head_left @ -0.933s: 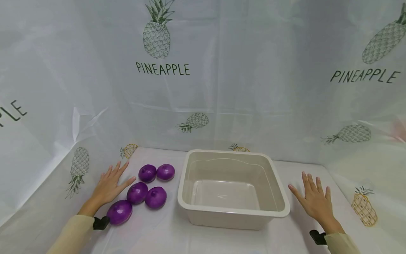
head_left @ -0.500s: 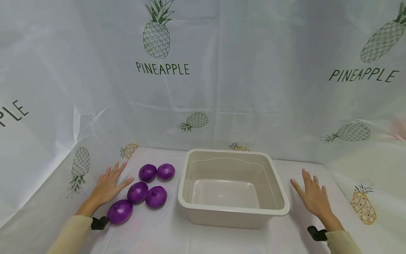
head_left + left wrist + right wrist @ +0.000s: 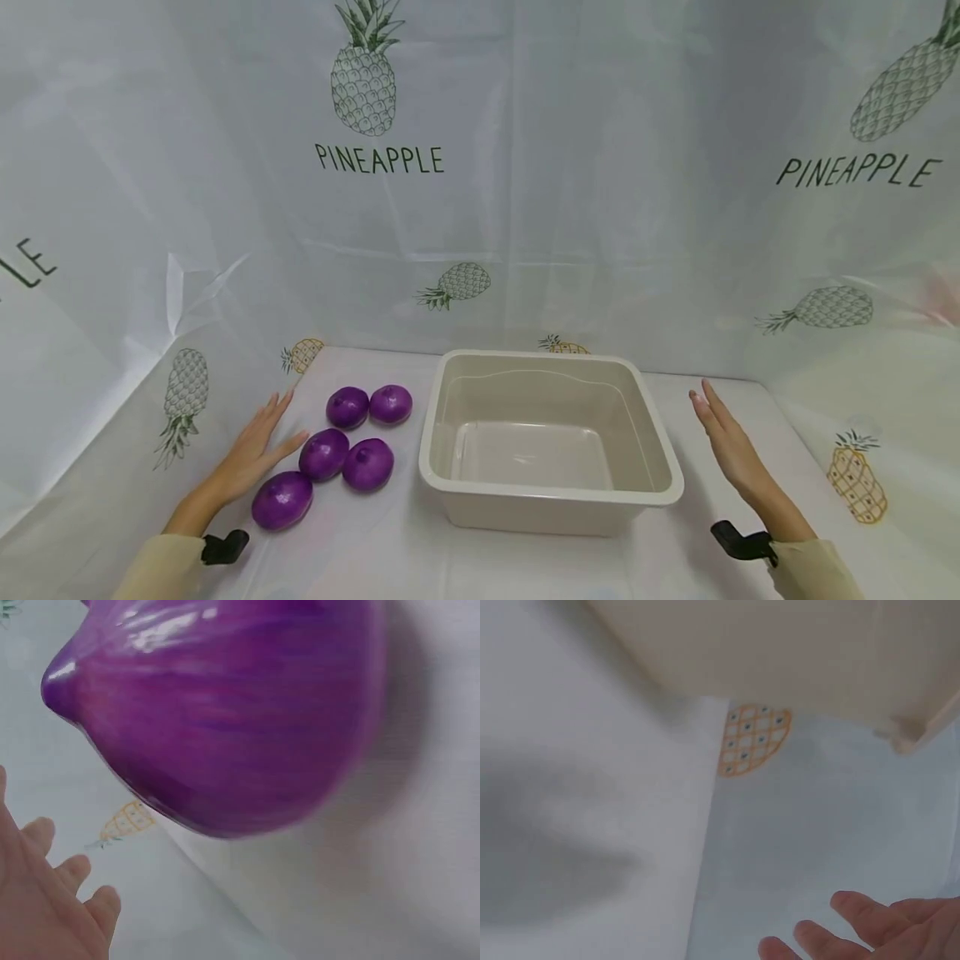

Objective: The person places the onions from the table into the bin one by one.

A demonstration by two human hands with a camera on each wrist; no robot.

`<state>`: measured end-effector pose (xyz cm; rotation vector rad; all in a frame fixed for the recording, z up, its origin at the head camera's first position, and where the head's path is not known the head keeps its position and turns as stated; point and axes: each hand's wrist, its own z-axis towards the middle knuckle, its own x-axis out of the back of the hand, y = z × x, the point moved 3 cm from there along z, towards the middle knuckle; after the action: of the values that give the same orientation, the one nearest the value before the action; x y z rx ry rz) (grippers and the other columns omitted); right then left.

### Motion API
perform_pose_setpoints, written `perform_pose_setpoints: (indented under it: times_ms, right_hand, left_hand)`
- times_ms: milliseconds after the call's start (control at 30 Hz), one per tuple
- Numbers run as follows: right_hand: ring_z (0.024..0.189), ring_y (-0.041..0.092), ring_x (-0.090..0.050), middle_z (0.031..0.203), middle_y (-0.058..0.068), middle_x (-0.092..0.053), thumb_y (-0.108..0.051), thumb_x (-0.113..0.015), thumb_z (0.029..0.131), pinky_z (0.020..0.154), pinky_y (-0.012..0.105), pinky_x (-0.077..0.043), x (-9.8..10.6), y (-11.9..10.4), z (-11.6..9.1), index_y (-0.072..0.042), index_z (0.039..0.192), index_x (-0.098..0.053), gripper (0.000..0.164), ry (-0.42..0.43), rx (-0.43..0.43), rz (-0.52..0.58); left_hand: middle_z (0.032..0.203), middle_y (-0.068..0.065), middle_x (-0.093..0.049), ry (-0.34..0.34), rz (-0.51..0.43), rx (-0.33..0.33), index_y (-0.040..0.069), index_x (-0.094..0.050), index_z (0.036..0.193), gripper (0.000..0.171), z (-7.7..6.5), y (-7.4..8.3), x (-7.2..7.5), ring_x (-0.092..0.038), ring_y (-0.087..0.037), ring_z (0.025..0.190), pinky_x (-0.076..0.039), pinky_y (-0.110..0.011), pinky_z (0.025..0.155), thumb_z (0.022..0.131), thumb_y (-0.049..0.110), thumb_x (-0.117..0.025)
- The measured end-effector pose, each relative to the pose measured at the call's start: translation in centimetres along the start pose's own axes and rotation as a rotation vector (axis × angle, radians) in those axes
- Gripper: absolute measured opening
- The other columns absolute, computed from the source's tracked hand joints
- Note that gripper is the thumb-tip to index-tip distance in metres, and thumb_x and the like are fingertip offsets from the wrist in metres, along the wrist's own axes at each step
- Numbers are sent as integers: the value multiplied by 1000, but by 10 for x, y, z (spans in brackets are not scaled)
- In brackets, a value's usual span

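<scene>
Several glossy purple onions lie grouped on the left of the white table, one of them (image 3: pixel 368 465) nearest the tub. My left hand (image 3: pixel 251 454) is just left of the group, fingers straight, thumb pointing at the middle onion (image 3: pixel 324 455); it holds nothing. In the left wrist view a purple onion (image 3: pixel 232 712) looms large beside the hand's fingers (image 3: pixel 101 907). A beige plastic tub (image 3: pixel 551 500) stands in the centre with nothing in it. To its right my right hand (image 3: pixel 731 442) is raised edge-on, fingers straight, holding nothing. The tub's wall (image 3: pixel 780 652) shows in the right wrist view.
White sheeting (image 3: pixel 570 208) printed with pineapples rises behind the table and along both sides. Both wrists carry a black strap-on piece, such as the right one (image 3: pixel 742 542). White tabletop (image 3: pixel 525 571) extends in front of the tub.
The right hand has turned from palm-down and spread to edge-on, its fingers closer together. The left hand has also turned slightly, its fingers drawing together. Onions and tub stay put.
</scene>
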<state>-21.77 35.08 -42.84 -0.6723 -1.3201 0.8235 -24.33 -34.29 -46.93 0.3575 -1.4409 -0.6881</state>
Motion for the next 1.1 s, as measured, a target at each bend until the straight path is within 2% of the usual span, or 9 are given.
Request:
perform_pose_setpoints:
  times_ms: [167,267,433,567,700,800,933,1033,1100]
  right_hand:
    - [135,55,-32,152,33,-31,-36,-25,111,100,36,-49,-9,-18,4,-1,158,2,64,-5,26,20]
    - [129,52,-43,149,31,-38,-38,-25,111,84,14,-49,-15,-27,5,0,158,-2,66,-2,17,19]
    - [108,25,-62,141,33,-48,-40,-29,110,77,18,-52,-22,-39,8,1,158,-11,65,24,-18,24]
    - [90,3,-57,133,34,-51,-40,-33,109,72,21,-52,-28,-42,9,1,157,-18,65,40,-69,76]
    - [97,18,-60,136,33,-46,-42,-34,109,74,25,-54,-35,-44,11,1,157,-20,66,33,-101,104]
    - [118,41,-55,149,34,-35,-43,-32,109,91,42,-53,-39,-46,11,1,157,-20,66,35,-109,90]
    - [124,49,-49,147,35,-38,-42,-35,109,97,55,-48,-43,-48,12,1,156,-23,65,69,-92,53]
    - [103,34,-63,126,33,-55,-37,-40,108,81,38,-57,-44,-49,14,2,155,-27,62,99,-53,36]
    - [91,20,-63,115,28,-59,-33,-43,108,71,27,-56,-44,-48,16,3,154,-29,60,112,-32,42]
  left_hand:
    - [163,-27,4,-4,-91,4,26,-3,161,82,-15,-8,-2,-2,-57,143,-6,-81,103,100,38,-57]
    - [162,-28,3,-7,-120,27,29,-2,161,85,-27,-13,-6,-3,-57,143,-6,-80,103,99,36,-60]
    - [163,-26,-3,4,-156,54,35,-3,159,90,-45,-19,-13,-6,-57,143,-10,-79,104,96,33,-66]
    - [164,-23,-5,3,-217,52,38,-4,159,94,-56,-21,-17,-10,-58,142,-17,-79,102,94,26,-70]
    - [163,-25,-8,-14,-267,49,36,-5,160,99,-63,-23,-23,-15,-61,138,-20,-79,100,91,19,-74]
    - [161,-26,-14,-21,-266,53,31,-10,161,101,-67,-24,-28,-19,-60,138,-24,-76,102,88,18,-78]
    - [160,-20,-26,-10,-237,50,25,-22,160,95,-71,-26,-34,-28,-33,144,-36,-34,110,86,19,-80]
    - [158,-16,-33,13,-239,14,18,-30,158,88,-73,-29,-37,-29,1,138,-29,-6,97,86,18,-81]
    - [155,-16,-37,29,-252,-5,16,-36,156,83,-74,-30,-38,-28,15,129,-26,-2,95,86,18,-80]
